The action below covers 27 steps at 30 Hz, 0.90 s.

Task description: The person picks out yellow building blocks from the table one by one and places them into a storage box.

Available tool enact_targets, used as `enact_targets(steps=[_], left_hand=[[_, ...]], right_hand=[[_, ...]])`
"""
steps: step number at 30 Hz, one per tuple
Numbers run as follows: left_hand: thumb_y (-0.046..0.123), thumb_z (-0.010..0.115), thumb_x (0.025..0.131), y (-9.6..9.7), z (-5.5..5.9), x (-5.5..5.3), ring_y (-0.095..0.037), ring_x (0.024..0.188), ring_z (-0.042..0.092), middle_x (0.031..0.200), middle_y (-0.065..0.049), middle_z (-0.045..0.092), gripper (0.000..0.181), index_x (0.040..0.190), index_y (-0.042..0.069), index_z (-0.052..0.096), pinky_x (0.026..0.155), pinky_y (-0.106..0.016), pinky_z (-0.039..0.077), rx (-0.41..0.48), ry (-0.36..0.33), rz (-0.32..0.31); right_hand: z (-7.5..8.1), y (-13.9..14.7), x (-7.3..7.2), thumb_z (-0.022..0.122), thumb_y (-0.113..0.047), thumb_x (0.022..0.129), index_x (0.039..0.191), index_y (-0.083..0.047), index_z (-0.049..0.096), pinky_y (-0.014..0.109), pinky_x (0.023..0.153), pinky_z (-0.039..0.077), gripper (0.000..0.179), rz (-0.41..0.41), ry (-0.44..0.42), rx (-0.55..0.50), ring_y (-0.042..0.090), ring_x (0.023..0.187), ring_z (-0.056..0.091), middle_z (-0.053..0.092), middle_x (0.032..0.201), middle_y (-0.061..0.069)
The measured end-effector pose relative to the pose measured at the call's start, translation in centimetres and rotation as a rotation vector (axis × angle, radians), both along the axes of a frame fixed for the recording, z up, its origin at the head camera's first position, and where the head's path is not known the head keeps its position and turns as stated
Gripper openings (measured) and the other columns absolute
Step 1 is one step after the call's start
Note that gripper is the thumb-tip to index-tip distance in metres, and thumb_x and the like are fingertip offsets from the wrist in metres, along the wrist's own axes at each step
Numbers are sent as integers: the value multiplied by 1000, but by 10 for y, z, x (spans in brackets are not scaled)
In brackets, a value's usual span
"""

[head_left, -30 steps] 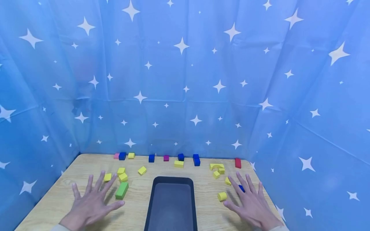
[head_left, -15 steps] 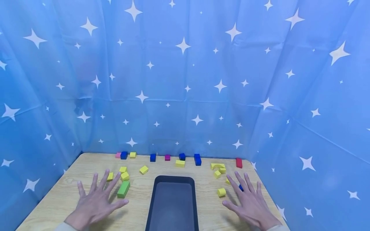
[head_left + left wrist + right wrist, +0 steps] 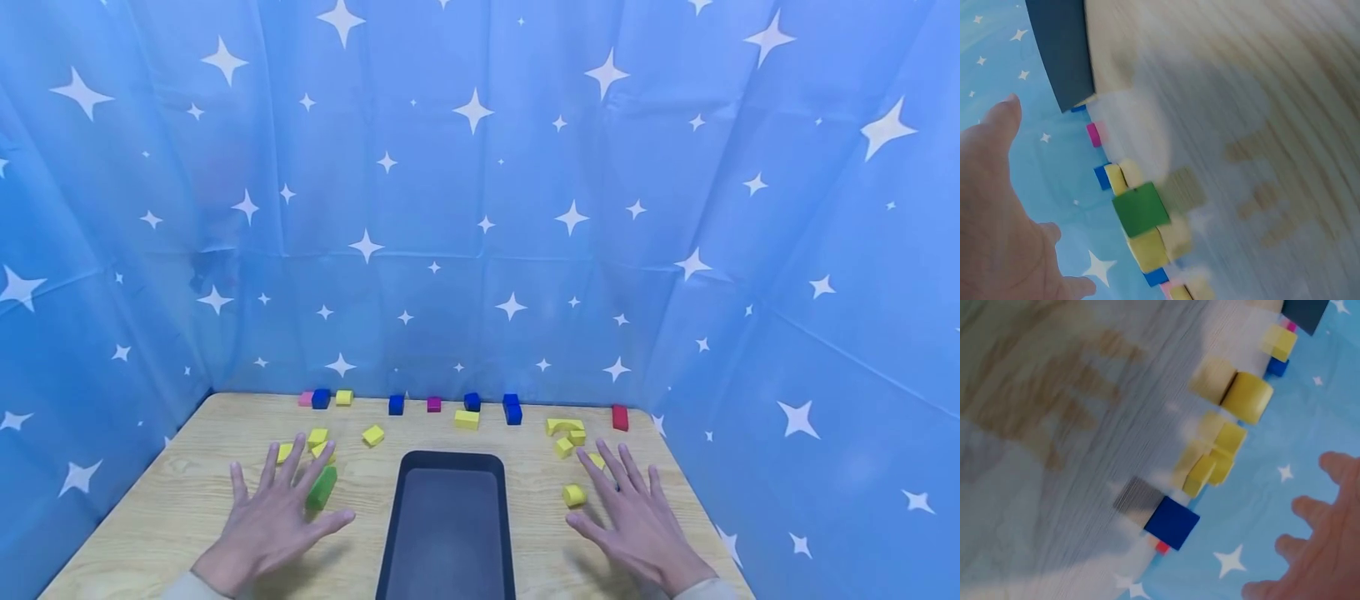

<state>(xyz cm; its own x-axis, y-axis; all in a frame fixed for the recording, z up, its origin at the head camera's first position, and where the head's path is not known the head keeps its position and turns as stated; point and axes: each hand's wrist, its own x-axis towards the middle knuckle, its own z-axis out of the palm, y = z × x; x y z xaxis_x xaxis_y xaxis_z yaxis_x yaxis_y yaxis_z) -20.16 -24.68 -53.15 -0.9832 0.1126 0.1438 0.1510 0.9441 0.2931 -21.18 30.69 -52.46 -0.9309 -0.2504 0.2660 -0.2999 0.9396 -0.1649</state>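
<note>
No object is held by either hand: the left hand (image 3: 273,521) and the right hand (image 3: 636,521) are both spread wide, palms down, over the light wood-grain table (image 3: 360,533), with shadows cast beneath. The rectangular green block with flat faces (image 3: 321,489) is found on the table just beyond the left thumb and forefinger; no contact is seen in the left wrist view. The short yellow cylinder, apparently lying on its side (image 3: 574,496), is noted near the right thumb, and the dark blue block with square faces (image 3: 1172,523), largely hidden by the right fingers in the head view, is noted beyond that hand. Between the hands the dark, shallow rectangular tray with rounded corners (image 3: 452,458) is placed, its near end cut off by the frame. The blocks are judged light, rigid and not fragile, probably painted wood. The green block would best be pinched across its long sides near the middle; the cylinder, liable to roll, by its two flat ends; the blue block by opposite faces. The tray is judged stiff, best gripped by its long rims.
</note>
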Motion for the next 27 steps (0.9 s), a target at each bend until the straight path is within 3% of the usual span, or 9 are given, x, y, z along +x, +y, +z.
enact_targets(steps=[8,13,20,22,27], left_hand=[[83,72,98,24,5,2,-71,171,23,191,-27,28,104,184,32,39,121,-106,5,28,46,-36],[84,70,100,45,8,3,-68,172,29,191,-25,31,102,184,36,37,123,-105,9,39,35,-51],[88,62,102,72,9,3,-64,171,34,192,-22,31,103,186,38,29,129,-100,9,67,-77,-60],[90,60,102,79,9,3,-63,170,38,192,-22,32,105,187,37,29,130,-98,15,71,-111,-60],[89,64,101,95,13,0,-64,157,53,183,-25,45,108,186,29,33,122,-91,43,99,-157,-43]], right_hand=[[-1,-13,0,69,-70,108,182,-28,44,91,131,30,89,19,-1,-28,55,175,34,38,191,13],[-2,-23,0,69,-66,110,182,-27,43,88,126,42,86,56,-7,-60,57,170,42,43,188,15],[-5,-40,2,67,-65,113,184,-28,39,81,127,47,85,79,-81,-87,52,166,50,47,186,15],[-4,-45,2,67,-64,113,184,-28,39,80,127,48,85,81,-101,-101,50,165,52,48,185,14],[0,-60,3,70,-62,112,182,-26,43,78,122,53,82,88,-112,-113,48,160,57,54,180,11]])
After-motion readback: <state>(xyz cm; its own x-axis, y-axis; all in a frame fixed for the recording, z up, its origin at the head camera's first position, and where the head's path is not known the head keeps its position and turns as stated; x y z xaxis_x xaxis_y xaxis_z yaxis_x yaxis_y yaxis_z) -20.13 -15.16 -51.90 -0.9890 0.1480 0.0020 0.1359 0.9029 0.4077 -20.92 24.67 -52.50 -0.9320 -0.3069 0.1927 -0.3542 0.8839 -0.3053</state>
